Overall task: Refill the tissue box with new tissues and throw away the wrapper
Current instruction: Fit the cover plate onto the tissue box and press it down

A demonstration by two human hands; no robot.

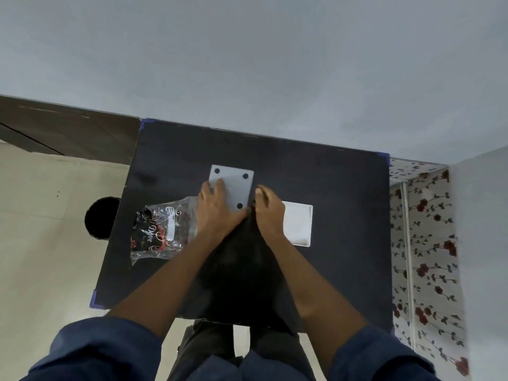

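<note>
**Tissue box refill: hands on the upturned box, wrapper set aside**

While both forearms reach out from dark blue sleeves (93, 350) at the near edge, the items lie as follows, nearest first.

1. Worktop (343, 270): dark, square, blue tape at its corners. It carries every item below.

2. Wrapper (162, 229): clear crinkled plastic with dark print and a white label, lying flat and slack to the left, just beside the left wrist. It looks emptied and parked out of the working area, probably awaiting disposal; not yet thrown away.

3. White flat piece (298, 224): a pale rectangle right of the right hand, partly hidden by it. Whether it is the new tissue stack or a loose panel of the box cannot be told.

4. Left hand (217, 209): fingers spread and laid flat on the grey face of the box, pressing, apparently to steady it. It grips nothing.

5. Right hand (268, 210): fingers curled at the box's right edge, seemingly pinching or working that edge; what the fingertips hold is hidden.

6. Tissue box (236, 185): grey, at the centre of the worktop, showing a flat face with dark round feet, so it appears turned base-up, likely so the bottom can be opened or closed.

7. Floor, left: a black round bin (99, 220), half hidden by the worktop edge, the likely place for the wrapper.
</note>
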